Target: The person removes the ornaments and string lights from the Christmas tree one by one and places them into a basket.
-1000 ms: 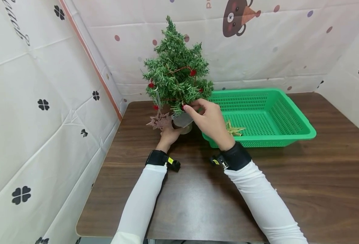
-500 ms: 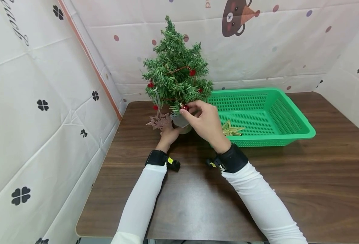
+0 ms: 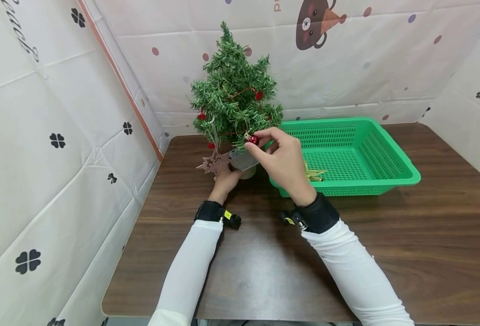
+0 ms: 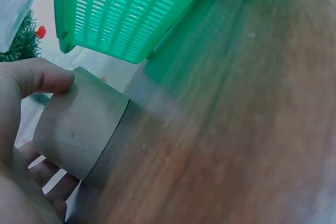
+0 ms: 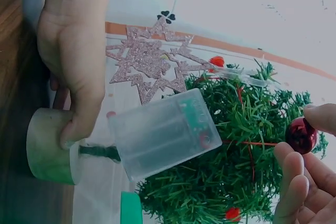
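Note:
A small green Christmas tree (image 3: pixel 233 81) stands near the back wall. My left hand (image 3: pixel 226 182) grips its round pale base (image 4: pixel 81 121), thumb on the top edge. Between the thumb and fingers of my right hand (image 3: pixel 284 159) is a shiny red bauble (image 5: pixel 302 135), held in front of the lowest branches. A thin gold loop rises from its cap in the head view. Below the branches hangs a translucent box (image 5: pixel 163 135), like a battery case. Beside it, a glittery pink star ornament (image 5: pixel 139 59) dangles from a pale ribbon.
Right of the tree, a green plastic basket (image 3: pixel 403 181) holds gold star ornaments (image 3: pixel 314 174). A red string with small red pompoms (image 3: pixel 258 95) winds through the branches. Patterned cloth (image 3: pixel 175 86) covers the walls behind and left of the wooden table (image 3: pixel 260 271).
My right hand has shifted slightly to the right and up with the bauble, away from the branch tips. The tree has tilted a little; my left hand stays on the base.

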Tool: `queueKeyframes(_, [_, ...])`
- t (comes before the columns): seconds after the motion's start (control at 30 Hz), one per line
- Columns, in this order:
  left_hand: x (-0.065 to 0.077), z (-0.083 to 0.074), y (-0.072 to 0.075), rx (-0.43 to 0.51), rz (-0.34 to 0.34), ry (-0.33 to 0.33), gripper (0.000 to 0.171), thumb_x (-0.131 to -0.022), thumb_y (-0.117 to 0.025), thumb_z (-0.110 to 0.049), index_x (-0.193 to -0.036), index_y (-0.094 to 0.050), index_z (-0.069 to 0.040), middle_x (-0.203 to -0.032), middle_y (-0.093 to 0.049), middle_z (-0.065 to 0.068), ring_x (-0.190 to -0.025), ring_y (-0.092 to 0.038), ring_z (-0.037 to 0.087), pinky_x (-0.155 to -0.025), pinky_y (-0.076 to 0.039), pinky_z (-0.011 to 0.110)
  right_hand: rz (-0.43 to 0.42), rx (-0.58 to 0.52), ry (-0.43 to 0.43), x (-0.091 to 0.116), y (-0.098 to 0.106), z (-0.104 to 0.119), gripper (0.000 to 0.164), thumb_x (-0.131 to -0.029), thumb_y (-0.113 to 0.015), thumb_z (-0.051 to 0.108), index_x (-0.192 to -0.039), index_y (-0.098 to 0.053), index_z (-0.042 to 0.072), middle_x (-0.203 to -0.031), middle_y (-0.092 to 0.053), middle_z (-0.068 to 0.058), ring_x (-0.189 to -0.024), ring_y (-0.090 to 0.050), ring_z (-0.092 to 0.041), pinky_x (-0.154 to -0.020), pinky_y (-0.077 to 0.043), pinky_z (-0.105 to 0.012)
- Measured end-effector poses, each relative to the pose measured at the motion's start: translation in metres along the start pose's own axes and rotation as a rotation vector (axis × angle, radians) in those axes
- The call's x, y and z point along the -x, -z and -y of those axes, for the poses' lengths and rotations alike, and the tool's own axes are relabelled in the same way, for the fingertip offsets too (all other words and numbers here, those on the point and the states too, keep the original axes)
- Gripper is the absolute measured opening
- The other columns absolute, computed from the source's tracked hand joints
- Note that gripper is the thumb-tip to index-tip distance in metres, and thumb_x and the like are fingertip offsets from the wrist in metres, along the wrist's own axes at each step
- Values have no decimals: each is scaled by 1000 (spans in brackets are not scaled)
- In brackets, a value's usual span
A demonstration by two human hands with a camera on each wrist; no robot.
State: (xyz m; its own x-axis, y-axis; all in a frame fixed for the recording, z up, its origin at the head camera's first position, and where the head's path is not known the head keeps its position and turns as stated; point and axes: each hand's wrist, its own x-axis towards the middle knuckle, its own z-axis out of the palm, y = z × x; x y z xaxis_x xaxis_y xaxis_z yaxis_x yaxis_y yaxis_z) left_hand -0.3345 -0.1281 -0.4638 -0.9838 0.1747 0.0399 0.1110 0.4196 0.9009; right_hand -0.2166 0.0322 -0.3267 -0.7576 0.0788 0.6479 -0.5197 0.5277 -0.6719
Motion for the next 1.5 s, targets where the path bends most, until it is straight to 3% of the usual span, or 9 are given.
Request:
queueKeyframes(0.37, [0,-2,-1,-1,-18,-39,77,-89,-73,-29,-157,-37,-26,-165,-33,2,-152,-28,33,-117,-5,76,-55,-46,20,-4,10,1,30,-89,-81,23,-113,-75,7,-91,-73,-6,-64,-60,-13,-63,-51,-27])
queueKeyframes(0.6, [-1,0,-2,8,-18,-14,78,-87,-74,-33,-156,-40,-26,-159,-41,9,-149,-32,37,-119,-5,74,-92,-81,14,-6,16,-1,29,-90,-80,23,-114,-75,9,-95,-72,-7,-66,-59,-14,-62,-49,-24])
queueKeyframes(0.87, [-1,1,1,39,15,-40,84,-85,-74,-31,-159,-35,-32,-171,-17,4,-159,-7,32,-119,0,74,-132,-112,2,-8,25,-3,26,-91,-79,21,-113,-75,8,-94,-71,-8,-64,-57,-14,-62,-48,-27])
queueKeyframes(1.07, [0,1,1,60,37,-17,80,-87,-71,-30,-159,-35,-33,-171,-17,5,-159,-6,32,-120,3,74,-140,-125,-13,-7,29,0,26,-91,-79,21,-114,-75,8,-97,-71,-8,-65,-58,-14,-63,-48,-26])
queueKeyframes(1.23, [1,2,2,68,37,-25,80,-87,-72,-31,-158,-35,-33,-173,-7,1,-160,-2,32,-119,4,75,-172,-145,23,-8,31,1,25,-91,-79,20,-113,-76,8,-99,-72,-6,-64,-58,-11,-57,-46,-22])
queueKeyframes(1.5, [1,2,2,49,33,-32,81,-87,-70,-35,-159,-33,-29,-173,-7,0,-159,2,35,-121,0,73,-205,-165,53,-10,35,1,26,-90,-79,17,-113,-76,7,-95,-71,-4,-65,-59,-10,-54,-45,-22])
